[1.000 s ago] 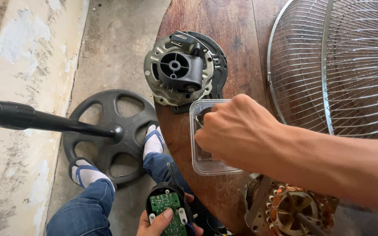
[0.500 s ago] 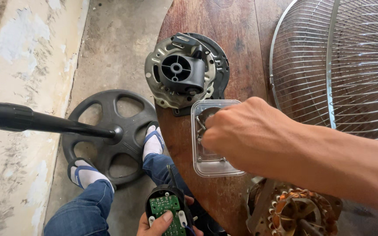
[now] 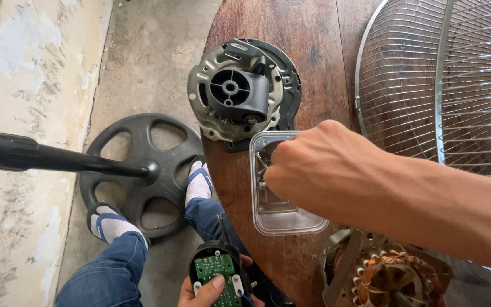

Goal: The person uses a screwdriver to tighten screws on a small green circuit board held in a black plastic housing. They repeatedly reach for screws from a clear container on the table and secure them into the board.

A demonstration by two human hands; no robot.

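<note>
- While the left hand (image 3: 214, 290) holds a black housing with a green circuit board (image 3: 216, 272) low over the lap, the right hand (image 3: 313, 167) reaches across the counter (image 3: 308, 62) into a clear tub (image 3: 282, 219).
- Compared with a second ago, the right hand has slid from over the tub's far end to its near corner, and its fingertips now dip inside among small metal parts (image 3: 261, 165) (screws, by the look of them).
- Its grip is curled tight, fingers bunched downward; whether a part is pinched between them I cannot tell, since the knuckles hide the tips.
- The left grip is closed around the housing, thumb pressed on the board's face; it has hardly shifted.
- The tub sits on the counter, just in front of the grey motor cover (image 3: 237, 91) and beside the copper-wound motor (image 3: 387, 276).
- A wire guard (image 3: 444, 79) lies at the right; the stand base (image 3: 143, 170) rests on the floor between sandalled feet.
- My reading: the hand is picking out a fastener for the housing.
</note>
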